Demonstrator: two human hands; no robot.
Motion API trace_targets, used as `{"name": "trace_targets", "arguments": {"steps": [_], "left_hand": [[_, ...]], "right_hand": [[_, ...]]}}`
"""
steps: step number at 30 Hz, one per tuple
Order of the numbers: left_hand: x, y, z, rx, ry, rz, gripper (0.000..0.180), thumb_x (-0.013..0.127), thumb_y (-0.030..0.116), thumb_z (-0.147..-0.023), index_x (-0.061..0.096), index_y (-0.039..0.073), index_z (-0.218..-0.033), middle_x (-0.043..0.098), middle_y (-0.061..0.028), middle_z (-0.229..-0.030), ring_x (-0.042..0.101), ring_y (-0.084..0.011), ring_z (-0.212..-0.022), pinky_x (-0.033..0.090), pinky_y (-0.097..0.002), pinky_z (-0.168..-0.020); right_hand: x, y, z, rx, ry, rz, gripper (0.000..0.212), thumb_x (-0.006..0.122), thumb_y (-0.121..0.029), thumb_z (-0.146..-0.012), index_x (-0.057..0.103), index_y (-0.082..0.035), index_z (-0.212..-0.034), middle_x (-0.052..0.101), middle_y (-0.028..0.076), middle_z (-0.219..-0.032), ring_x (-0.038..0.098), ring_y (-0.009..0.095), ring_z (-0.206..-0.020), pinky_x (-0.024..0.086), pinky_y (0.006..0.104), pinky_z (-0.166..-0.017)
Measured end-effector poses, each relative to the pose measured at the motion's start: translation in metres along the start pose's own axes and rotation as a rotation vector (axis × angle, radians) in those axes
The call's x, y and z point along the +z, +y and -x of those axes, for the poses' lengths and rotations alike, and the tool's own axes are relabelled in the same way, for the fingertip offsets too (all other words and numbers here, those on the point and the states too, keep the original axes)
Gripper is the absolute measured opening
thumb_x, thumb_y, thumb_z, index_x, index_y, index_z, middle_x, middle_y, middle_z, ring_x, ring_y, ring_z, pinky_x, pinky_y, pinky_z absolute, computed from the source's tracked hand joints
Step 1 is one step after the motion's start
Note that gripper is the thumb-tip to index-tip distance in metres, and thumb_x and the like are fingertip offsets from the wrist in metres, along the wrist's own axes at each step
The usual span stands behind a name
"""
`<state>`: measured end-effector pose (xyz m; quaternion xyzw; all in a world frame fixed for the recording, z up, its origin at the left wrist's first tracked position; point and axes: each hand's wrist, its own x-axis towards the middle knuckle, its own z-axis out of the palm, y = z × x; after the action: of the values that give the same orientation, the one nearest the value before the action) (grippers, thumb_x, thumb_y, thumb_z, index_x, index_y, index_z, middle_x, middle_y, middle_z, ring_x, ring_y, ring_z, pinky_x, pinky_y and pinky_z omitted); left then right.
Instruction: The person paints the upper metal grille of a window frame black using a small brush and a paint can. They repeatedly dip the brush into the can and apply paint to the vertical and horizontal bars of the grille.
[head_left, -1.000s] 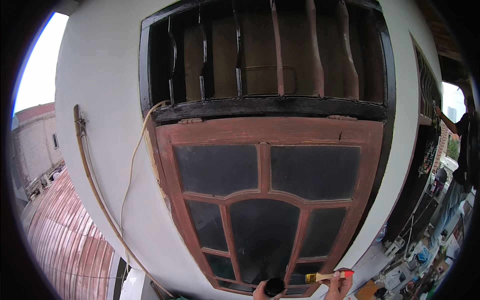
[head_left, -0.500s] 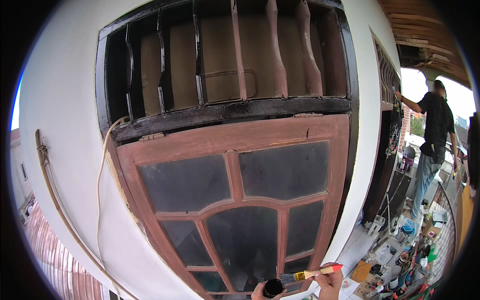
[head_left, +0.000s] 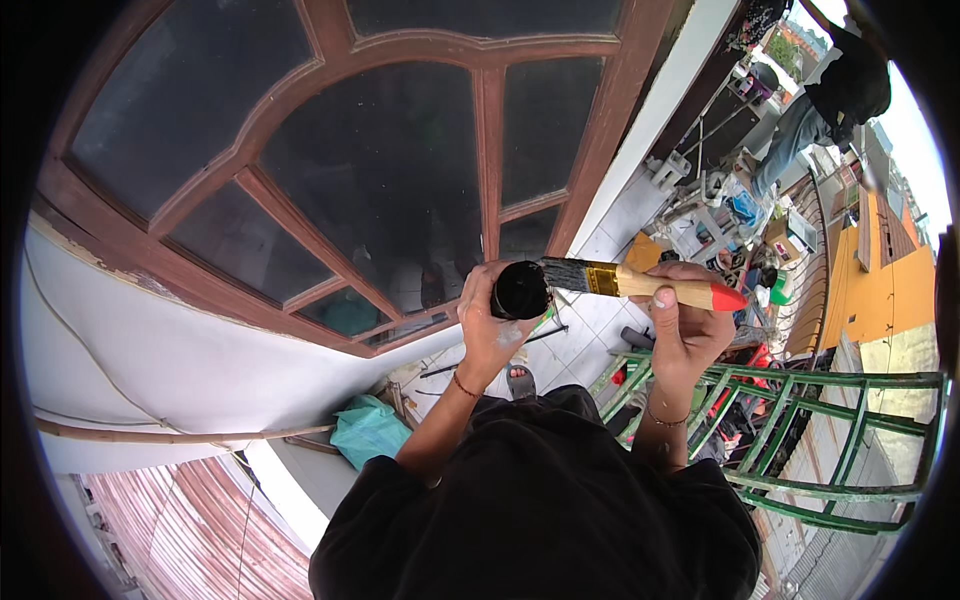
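The person's left hand (head_left: 492,322) was wrapped around a small dark container (head_left: 520,290), holding it up in front of the chest with its round dark mouth facing the camera. The right hand (head_left: 684,318) was closed on the pale wooden handle of a flat paintbrush (head_left: 640,286), thumb on top near the red tip of the handle. The brush lay almost level, its dark bristles pointing to the person's left and touching the rim of the container. A gold-coloured metal band joined bristles and handle.

Just beyond the hands stood a reddish-brown wooden window frame (head_left: 488,150) with curved bars and dark glass panes, set in a white wall (head_left: 180,350). Below the person's dark shirt, a green metal ladder (head_left: 820,430) ran off to the right, and a teal bag (head_left: 368,428) lay on a ledge near the wall. Far below, the tiled floor (head_left: 590,340) carried scattered tools and boxes. Another person (head_left: 830,100) in dark clothes stood well apart at the upper right.
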<state>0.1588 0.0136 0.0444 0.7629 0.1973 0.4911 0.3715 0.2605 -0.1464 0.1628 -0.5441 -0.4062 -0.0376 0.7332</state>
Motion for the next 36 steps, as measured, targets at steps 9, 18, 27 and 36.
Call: {"name": "trace_targets", "arguments": {"steps": [9,18,27,36], "left_hand": [[0.009,0.004,0.003,0.034,-0.049,0.077,0.057,0.093,0.007,-0.060,0.066,0.003,-0.110,0.069,-0.0126,-0.108,0.068,-0.0313,-0.099,0.054,-0.0389,-0.088],[0.012,0.003,0.012,0.013,-0.028,0.052,0.048,0.090,0.009,-0.064,0.070,0.004,-0.108,0.070,-0.0118,-0.107,0.067,-0.0316,-0.100,0.053,-0.0400,-0.089],[0.009,0.001,0.012,-0.003,-0.005,0.013,0.048,0.090,0.008,-0.063,0.069,0.004,-0.107,0.070,-0.0118,-0.107,0.067,-0.0315,-0.098,0.054,-0.0393,-0.087],[0.014,0.006,0.012,-0.005,-0.011,-0.017,0.053,0.091,0.009,-0.062,0.067,0.003,-0.108,0.070,-0.0132,-0.108,0.067,-0.0325,-0.100,0.053,-0.0400,-0.088]], "right_hand": [[0.007,0.008,0.004,-0.003,-0.192,0.266,0.014,0.077,-0.001,-0.089,0.070,0.002,-0.101,0.077,0.013,-0.093,0.076,0.022,-0.084,0.058,0.0309,-0.075],[0.016,0.020,-0.002,-0.107,-0.433,0.502,0.020,0.079,-0.003,-0.086,0.067,0.000,-0.101,0.076,0.013,-0.088,0.077,0.026,-0.076,0.059,0.0303,-0.065],[0.024,0.030,-0.004,-0.141,-0.457,0.487,0.020,0.080,-0.005,-0.087,0.066,0.001,-0.101,0.075,0.013,-0.087,0.076,0.026,-0.073,0.058,0.0308,-0.062],[0.017,0.025,-0.010,-0.169,-0.397,0.424,0.021,0.080,-0.004,-0.086,0.066,0.000,-0.101,0.075,0.012,-0.088,0.075,0.023,-0.070,0.057,0.0281,-0.061]]}}
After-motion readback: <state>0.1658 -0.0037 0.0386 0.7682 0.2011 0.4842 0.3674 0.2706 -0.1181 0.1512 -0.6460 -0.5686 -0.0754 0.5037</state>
